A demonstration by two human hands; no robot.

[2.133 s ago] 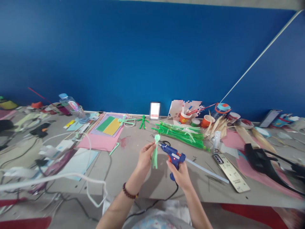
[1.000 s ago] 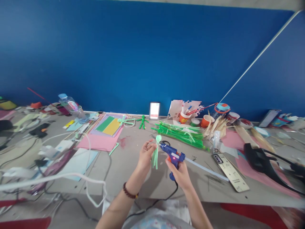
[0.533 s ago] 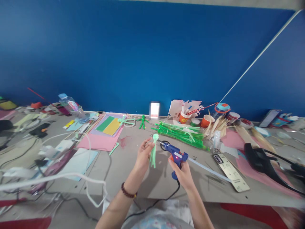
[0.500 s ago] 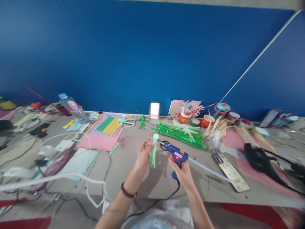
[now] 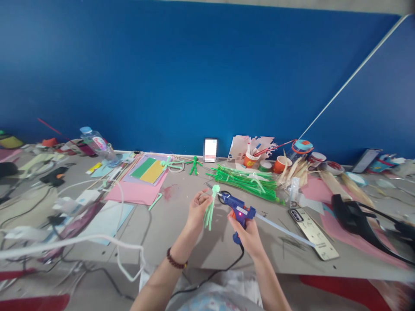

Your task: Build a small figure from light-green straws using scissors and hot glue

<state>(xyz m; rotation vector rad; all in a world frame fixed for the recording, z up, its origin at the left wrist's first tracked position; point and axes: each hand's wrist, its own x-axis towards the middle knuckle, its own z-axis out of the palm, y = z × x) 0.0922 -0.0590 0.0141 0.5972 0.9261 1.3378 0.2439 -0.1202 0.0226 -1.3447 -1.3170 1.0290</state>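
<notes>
Between the fingers of my left hand [image 5: 198,210] is a light green pipe-cleaner figure [image 5: 209,216], its round head up and its long strands hanging down. My right hand [image 5: 247,231] is wrapped round the handle of a blue glue gun [image 5: 236,204] with a lit red light. The gun's nozzle points left and meets the figure just below its head; whether they touch I cannot tell. A long whitish glue stick [image 5: 282,229] sticks out of the gun's back end.
Bundled green pipe cleaners [image 5: 246,181] lie behind the gun. A dark green figure [image 5: 194,165] rests near the wall, beside a small upright screen [image 5: 210,150]. At right lies a phone [image 5: 314,235]; at left are pink paper [image 5: 136,193], a bottle [image 5: 99,144] and white cables [image 5: 81,240].
My left hand has shifted slightly right, bringing the tilted figure's head up to the glue gun's nozzle. My right hand and the gun have barely moved.
</notes>
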